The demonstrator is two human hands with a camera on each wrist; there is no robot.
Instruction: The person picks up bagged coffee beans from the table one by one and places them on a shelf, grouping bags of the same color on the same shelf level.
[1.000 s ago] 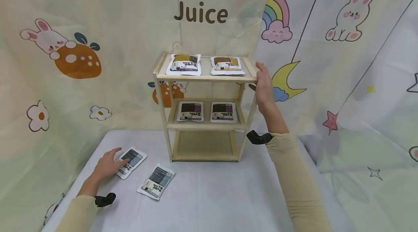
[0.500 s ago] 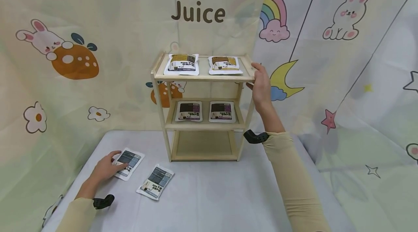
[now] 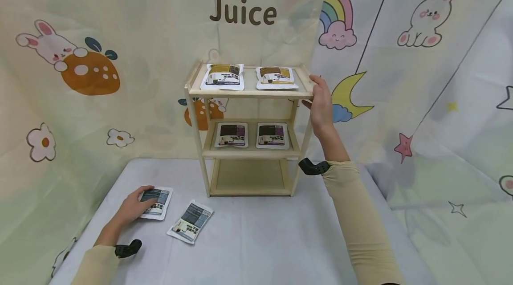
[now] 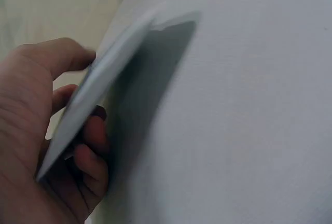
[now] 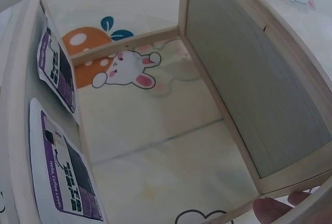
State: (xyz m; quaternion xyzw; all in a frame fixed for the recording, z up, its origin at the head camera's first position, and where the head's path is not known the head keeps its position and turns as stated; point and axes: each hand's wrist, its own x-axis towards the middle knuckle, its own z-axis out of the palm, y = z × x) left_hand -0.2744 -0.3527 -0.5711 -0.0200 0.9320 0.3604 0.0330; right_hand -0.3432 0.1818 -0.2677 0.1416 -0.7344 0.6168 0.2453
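My left hand (image 3: 134, 207) grips a white packet with a blue-grey label (image 3: 162, 202) at the table's left side. In the left wrist view, thumb and curled fingers hold the packet (image 4: 96, 94), tilted above its shadow on the cloth. A second blue-grey packet (image 3: 191, 222) lies on the table to its right. My right hand (image 3: 322, 109) grips the top right end of a three-level wooden rack (image 3: 252, 94). The right wrist view shows only its fingertips (image 5: 272, 211) at the rack's edge.
Two yellow-brown packets, left (image 3: 223, 77) and right (image 3: 275, 78), lie on the top level. On the middle level are two purple-black coffee packets, left (image 3: 232, 135) and right (image 3: 272, 136). The bottom level (image 3: 251, 176) stands on the white-covered table (image 3: 260, 249). A printed curtain (image 3: 160, 31) hangs behind.
My left hand has closed on the left packet, which has turned and moved slightly to the left. My right hand stays on the rack.
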